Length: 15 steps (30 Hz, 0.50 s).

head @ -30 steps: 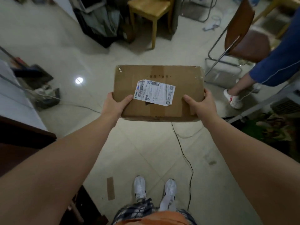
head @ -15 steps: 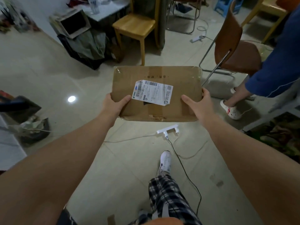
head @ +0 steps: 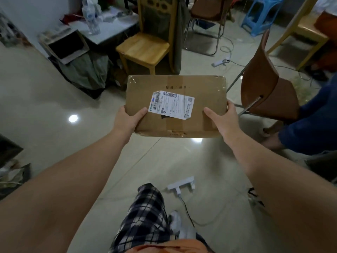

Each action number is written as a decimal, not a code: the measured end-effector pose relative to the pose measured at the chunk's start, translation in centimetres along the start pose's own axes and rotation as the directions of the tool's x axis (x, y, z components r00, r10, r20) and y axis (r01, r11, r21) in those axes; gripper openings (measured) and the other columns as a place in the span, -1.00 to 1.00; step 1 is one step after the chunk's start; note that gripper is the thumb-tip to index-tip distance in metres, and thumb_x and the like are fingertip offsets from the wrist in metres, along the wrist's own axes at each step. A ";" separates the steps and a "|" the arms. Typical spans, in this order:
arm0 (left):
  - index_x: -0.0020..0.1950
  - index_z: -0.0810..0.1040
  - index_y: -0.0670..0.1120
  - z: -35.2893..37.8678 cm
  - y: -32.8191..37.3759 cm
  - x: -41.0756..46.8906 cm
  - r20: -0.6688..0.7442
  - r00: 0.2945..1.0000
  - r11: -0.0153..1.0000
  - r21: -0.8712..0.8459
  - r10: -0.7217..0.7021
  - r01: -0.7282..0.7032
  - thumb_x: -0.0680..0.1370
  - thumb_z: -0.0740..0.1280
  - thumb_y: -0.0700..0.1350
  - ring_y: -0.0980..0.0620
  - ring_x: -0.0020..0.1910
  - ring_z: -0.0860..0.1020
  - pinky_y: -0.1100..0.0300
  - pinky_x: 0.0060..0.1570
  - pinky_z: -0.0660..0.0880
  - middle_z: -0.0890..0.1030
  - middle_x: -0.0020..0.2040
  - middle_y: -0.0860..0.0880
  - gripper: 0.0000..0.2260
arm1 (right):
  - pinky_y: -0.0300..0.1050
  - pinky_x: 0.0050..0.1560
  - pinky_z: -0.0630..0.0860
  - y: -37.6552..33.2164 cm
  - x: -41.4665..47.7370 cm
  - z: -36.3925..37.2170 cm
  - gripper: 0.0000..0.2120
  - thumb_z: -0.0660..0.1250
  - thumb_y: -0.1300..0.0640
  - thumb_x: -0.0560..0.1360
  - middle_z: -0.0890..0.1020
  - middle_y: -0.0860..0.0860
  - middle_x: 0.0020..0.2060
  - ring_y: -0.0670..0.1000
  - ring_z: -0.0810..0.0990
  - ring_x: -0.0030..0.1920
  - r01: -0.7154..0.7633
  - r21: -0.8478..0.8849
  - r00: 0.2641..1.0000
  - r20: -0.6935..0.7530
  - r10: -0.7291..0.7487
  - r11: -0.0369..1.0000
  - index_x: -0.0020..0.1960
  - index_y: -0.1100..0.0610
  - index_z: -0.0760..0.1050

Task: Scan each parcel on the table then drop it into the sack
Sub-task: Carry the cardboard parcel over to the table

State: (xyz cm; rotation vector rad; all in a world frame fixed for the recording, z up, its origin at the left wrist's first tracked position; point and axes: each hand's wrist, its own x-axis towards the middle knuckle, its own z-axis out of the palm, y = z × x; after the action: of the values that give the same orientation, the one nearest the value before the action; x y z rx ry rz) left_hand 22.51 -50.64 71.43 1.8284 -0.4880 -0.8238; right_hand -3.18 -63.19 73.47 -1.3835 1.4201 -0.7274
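Observation:
A flat brown cardboard parcel (head: 206,94) with a white shipping label (head: 173,104) on top is held level in front of me above the floor. My left hand (head: 128,120) grips its near left corner, thumb on top. My right hand (head: 223,118) grips the near right corner the same way. A dark grey-green sack (head: 85,73) with a cardboard box propped at its mouth stands on the floor at the far left, beyond the parcel. No scanner is in view.
A wooden chair (head: 144,47) stands just behind the parcel. A brown folding chair (head: 268,88) and a person in blue (head: 310,123) are at the right. A white power strip (head: 181,186) with its cable lies on the floor by my feet.
I have stepped forward with the parcel; the sack, wooden chair and table behind come closer into view. The power strip has slid back towards my feet. Both hands keep the same hold.

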 end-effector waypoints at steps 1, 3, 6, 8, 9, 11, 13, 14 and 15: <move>0.36 0.40 -0.11 0.7 0.6 2.0 0.004 1.000 1.000 -0.003 -0.004 0.004 0.31 0.55 0.16 -0.02 0.13 0.56 0.07 0.09 0.56 0.55 0.22 -0.03 -0.27 | -0.15 0.11 0.36 -0.5 1.9 0.4 -0.22 0.47 -0.03 0.43 0.39 0.01 0.35 -0.04 0.39 0.23 0.001 -0.008 1.000 -0.004 -0.001 1.000 0.51 0.04 0.13; 0.38 0.35 -0.12 2.3 2.1 5.9 0.002 1.000 1.000 0.006 -0.001 0.001 0.37 0.53 0.10 -0.02 0.14 0.53 0.17 0.00 0.52 0.51 0.23 -0.02 -0.31 | -0.16 0.11 0.35 -1.6 5.8 1.3 -0.22 0.47 -0.03 0.43 0.39 0.00 0.35 -0.06 0.38 0.21 -0.009 -0.012 1.000 -0.014 0.008 1.000 0.51 0.04 0.13; 0.42 0.31 -0.12 4.7 4.7 13.0 0.021 1.000 1.000 0.015 0.020 -0.021 0.40 0.51 0.08 -0.04 0.17 0.51 0.10 0.09 0.52 0.48 0.27 -0.05 -0.30 | -0.11 0.17 0.38 -3.1 12.6 2.8 -0.20 0.47 -0.05 0.43 0.39 0.00 0.37 -0.03 0.39 0.25 -0.021 -0.010 0.999 -0.038 0.021 1.000 0.52 0.03 0.12; 0.42 0.30 -0.12 6.3 6.7 18.0 0.024 0.999 0.999 0.035 0.040 -0.041 0.41 0.50 0.07 -0.02 0.17 0.49 0.08 0.14 0.49 0.47 0.25 -0.03 -0.31 | -0.04 0.22 0.39 -4.5 17.5 4.0 -0.19 0.47 -0.07 0.42 0.38 0.02 0.38 0.05 0.40 0.31 -0.023 -0.028 0.998 -0.056 0.021 0.999 0.52 0.02 0.10; 0.42 0.31 -0.13 7.0 7.7 20.5 0.022 0.999 0.998 0.045 0.040 -0.041 0.42 0.50 0.06 0.00 0.15 0.48 0.09 0.15 0.48 0.46 0.23 -0.02 -0.32 | -0.02 0.22 0.40 -5.3 20.1 4.6 -0.18 0.47 -0.07 0.42 0.38 0.02 0.38 0.06 0.39 0.32 -0.029 -0.034 0.998 -0.062 0.027 0.999 0.52 0.02 0.10; 0.41 0.32 -0.14 8.3 10.1 25.0 0.033 0.999 0.996 0.073 0.041 -0.043 0.42 0.50 0.05 -0.01 0.14 0.48 0.04 0.18 0.48 0.46 0.21 -0.03 -0.34 | 0.00 0.23 0.42 -7.1 24.7 5.8 -0.17 0.48 -0.08 0.41 0.38 0.02 0.36 0.05 0.41 0.29 -0.049 -0.034 0.997 -0.068 0.047 0.998 0.52 0.02 0.10; 0.41 0.32 -0.14 9.3 12.8 29.4 0.059 0.997 0.992 0.107 0.059 -0.065 0.43 0.49 0.05 -0.02 0.14 0.48 0.04 0.18 0.48 0.47 0.18 -0.02 -0.34 | 0.03 0.24 0.46 -8.9 29.0 6.8 -0.17 0.49 -0.09 0.39 0.40 0.01 0.34 0.00 0.42 0.22 -0.054 -0.021 0.995 -0.081 0.052 0.998 0.51 0.01 0.12; 0.41 0.31 -0.14 9.7 13.9 31.5 0.068 0.996 0.989 0.127 0.061 -0.069 0.43 0.49 0.06 -0.01 0.13 0.48 0.07 0.17 0.48 0.46 0.16 -0.01 -0.34 | 0.06 0.25 0.46 -9.6 31.0 7.2 -0.17 0.49 -0.11 0.38 0.41 -0.01 0.33 -0.01 0.42 0.21 -0.068 -0.019 0.994 -0.089 0.066 0.997 0.51 0.01 0.13; 0.42 0.31 -0.14 10.0 15.0 33.4 0.077 0.995 0.987 0.147 0.056 -0.067 0.43 0.49 0.07 -0.02 0.14 0.48 0.08 0.17 0.47 0.46 0.17 0.00 -0.33 | 0.09 0.27 0.46 -10.3 32.7 7.6 -0.16 0.49 -0.13 0.37 0.42 -0.02 0.32 0.00 0.43 0.21 -0.087 -0.018 0.992 -0.098 0.085 0.996 0.50 0.00 0.14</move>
State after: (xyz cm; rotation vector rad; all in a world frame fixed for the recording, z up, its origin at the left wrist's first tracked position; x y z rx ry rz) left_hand 38.67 -85.02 72.38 1.9152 -0.6654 -0.8330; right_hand 12.05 -94.81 72.68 -1.3104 1.5583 -0.7330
